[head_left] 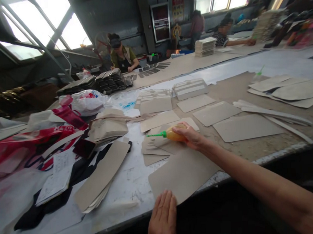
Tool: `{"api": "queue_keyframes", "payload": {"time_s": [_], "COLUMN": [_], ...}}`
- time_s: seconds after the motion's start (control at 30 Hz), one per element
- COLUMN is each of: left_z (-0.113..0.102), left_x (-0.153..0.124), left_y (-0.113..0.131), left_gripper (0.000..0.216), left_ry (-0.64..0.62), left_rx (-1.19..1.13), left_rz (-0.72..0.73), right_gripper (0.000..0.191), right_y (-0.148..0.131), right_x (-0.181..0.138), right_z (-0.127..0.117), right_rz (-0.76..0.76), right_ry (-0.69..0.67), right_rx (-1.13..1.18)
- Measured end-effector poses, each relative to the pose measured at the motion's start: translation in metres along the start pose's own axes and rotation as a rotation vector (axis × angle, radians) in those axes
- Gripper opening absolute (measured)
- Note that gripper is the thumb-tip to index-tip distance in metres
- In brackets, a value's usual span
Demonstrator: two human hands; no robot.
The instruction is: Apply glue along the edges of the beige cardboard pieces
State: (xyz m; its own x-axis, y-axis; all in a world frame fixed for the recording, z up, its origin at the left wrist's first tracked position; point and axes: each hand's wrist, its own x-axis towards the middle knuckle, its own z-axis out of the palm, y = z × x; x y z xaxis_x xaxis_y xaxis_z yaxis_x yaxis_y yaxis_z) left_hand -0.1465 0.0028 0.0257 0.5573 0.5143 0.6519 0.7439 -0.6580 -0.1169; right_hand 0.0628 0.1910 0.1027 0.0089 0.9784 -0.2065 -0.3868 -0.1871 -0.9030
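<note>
My right hand (188, 132) is wrapped round a yellowish squeeze bottle (173, 133) with a long green nozzle, which points left above several overlapping grey cardboard pieces (155, 148). Nearer the table's front edge lies a larger grey cardboard sheet (183, 172) with rounded corners. Its near left corner is under the fingertips of my left hand (164, 215), whose fingers lie flat and straight. To the left, a few long cardboard pieces (104, 176) are stacked askew. A fanned pile of smaller cardboard pieces (108, 130) sits behind them.
Flat cardboard panels (248, 127) and narrow strips (275, 115) lie to the right. A second green-tipped bottle (258, 76) stands farther back. At left are a notebook (55, 178), a pink bottle (68, 115) and plastic bags (88, 101). Other people (123, 57) work across the table.
</note>
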Motion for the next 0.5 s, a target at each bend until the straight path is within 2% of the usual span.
{"api": "queue_keyframes", "payload": {"time_s": [0.1,0.2,0.33,0.4,0.5], "left_z": [-0.019,-0.026,-0.013,-0.003,0.006], "left_x": [-0.024,-0.029,-0.008,0.004,0.014], "left_y": [-0.015,-0.018,0.000,0.011,0.025], "left_gripper": [0.047,0.047,0.043,0.040,0.041], "left_ry": [-0.078,-0.129,-0.073,-0.025,-0.043], "left_rx": [-0.020,-0.045,-0.073,-0.045,0.014], "left_rz": [-0.032,-0.032,-0.063,-0.114,-0.213], "right_gripper": [0.051,0.054,0.058,0.057,0.053], "right_y": [0.002,0.003,-0.005,-0.012,-0.023], "right_x": [0.009,0.009,-0.003,-0.020,-0.054], "right_z": [-0.003,-0.002,-0.001,-0.004,-0.013], "right_rz": [-0.019,-0.029,-0.045,-0.044,-0.034], "right_ry": [-0.022,-0.052,-0.086,-0.119,-0.166], "right_rx": [-0.031,-0.068,-0.172,-0.264,-0.434]}}
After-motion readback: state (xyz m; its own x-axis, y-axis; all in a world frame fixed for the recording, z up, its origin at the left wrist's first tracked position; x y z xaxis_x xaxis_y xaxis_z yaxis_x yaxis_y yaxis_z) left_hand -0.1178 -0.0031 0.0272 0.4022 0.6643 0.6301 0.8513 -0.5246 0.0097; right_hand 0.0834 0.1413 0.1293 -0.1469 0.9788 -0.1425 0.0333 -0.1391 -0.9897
